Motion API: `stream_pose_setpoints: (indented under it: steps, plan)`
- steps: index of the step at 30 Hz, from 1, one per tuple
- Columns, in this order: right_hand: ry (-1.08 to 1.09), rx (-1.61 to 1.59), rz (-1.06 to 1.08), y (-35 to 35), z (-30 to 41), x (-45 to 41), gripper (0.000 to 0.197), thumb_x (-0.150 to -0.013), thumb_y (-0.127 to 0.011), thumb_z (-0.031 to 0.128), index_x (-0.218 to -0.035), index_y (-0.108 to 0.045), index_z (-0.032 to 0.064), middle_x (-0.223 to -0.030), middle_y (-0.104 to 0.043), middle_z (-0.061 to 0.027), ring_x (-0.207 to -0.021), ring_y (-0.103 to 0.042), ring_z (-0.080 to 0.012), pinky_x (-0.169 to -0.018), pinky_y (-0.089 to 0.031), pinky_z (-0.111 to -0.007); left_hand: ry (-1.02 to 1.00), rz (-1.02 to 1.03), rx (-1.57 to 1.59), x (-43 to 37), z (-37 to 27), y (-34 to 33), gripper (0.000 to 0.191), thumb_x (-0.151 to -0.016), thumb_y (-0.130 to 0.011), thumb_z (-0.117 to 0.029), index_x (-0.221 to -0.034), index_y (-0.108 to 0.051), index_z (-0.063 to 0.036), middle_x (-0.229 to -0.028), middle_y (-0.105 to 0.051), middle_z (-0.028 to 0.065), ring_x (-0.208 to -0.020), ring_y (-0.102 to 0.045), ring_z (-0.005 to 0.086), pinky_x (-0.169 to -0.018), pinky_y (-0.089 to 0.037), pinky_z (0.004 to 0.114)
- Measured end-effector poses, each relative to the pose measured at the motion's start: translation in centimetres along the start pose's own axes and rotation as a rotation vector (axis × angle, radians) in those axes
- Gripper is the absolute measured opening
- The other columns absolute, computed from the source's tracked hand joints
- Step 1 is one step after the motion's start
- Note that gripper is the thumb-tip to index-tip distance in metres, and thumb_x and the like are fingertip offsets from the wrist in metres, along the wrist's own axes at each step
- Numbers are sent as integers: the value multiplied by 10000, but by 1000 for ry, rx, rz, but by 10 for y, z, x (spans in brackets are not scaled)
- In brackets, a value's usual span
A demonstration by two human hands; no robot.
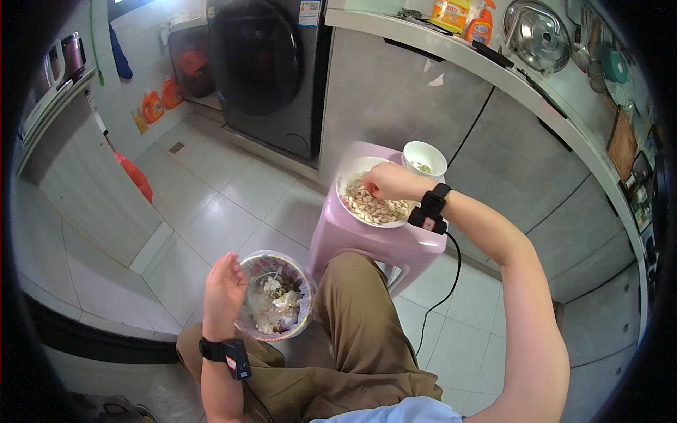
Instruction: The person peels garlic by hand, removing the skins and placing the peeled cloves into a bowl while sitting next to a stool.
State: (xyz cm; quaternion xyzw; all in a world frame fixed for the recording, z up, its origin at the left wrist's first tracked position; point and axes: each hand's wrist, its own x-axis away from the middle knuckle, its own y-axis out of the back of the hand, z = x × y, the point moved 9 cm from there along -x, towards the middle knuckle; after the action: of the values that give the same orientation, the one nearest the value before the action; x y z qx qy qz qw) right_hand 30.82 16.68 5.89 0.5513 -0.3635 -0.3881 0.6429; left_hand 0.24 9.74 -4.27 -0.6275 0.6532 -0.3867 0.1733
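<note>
My right hand (394, 181) reaches into a white bowl (346, 209) of pale pumpkin seeds in their shells (374, 207). Its fingers are bent down at the seeds, and the back of the hand hides whether they pinch one. Behind it stands a smaller white bowl (424, 150) with a few green kernels (423, 167) at the bottom. Both bowls rest on a pink plastic stool (338, 238). My left hand (226, 285) is raised beside the left rim of a lined waste bin (307, 317), its fingers loosely curled. No object shows in it.
The bin holds wet-looking scraps and pale waste (280, 304). A black cable (456, 264) hangs from the right wrist device (429, 211). Grey cabinets (391, 90) rise behind the stool. A dark front-loading washing machine (259, 63) stands at the back. My knee (354, 280) is close against the stool.
</note>
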Motion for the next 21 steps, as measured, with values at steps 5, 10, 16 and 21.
stream_pose_setpoints:
  steps: [5, 10, 16, 21]
  plan:
    - [28, -27, -18, 7, 1, 3, 65, -613, -552, 63, -670, -556, 30, -662, -570, -137, -656, -552, -288, -590, -425, -372, 6, 26, 23, 2, 0, -5, 64, -809, -524, -100, -826, -519, -38, -708, -501, 5, -644, -453, 75, -577, -381, 193]
    - [-67, -269, -225, 41, -3, 8, 117, -666, -556, 79, -753, -552, 1, -636, -568, -86, -591, -553, -170, -548, -435, -288, 11, 6, -8, 4, 4, -10, 75, -824, -502, -138, -813, -507, -64, -676, -482, -3, -604, -444, 95, -553, -372, 211]
    - [17, -1203, -48, 38, 109, -5, 128, -763, -558, 81, -842, -550, -19, -784, -599, -73, -675, -554, -94, -621, -447, -206, 15, 59, -87, 8, 4, -18, 114, -839, -484, -154, -826, -515, -45, -689, -496, 2, -618, -452, 100, -567, -371, 218]
    - [149, -1457, -9, -4, 175, -26, 128, -771, -582, 89, -860, -557, 0, -815, -601, -61, -730, -549, -92, -660, -428, -209, 75, 233, -235, 13, 11, -33, 266, -887, -378, -245, -817, -519, -31, -693, -501, 37, -627, -464, 137, -572, -373, 252]
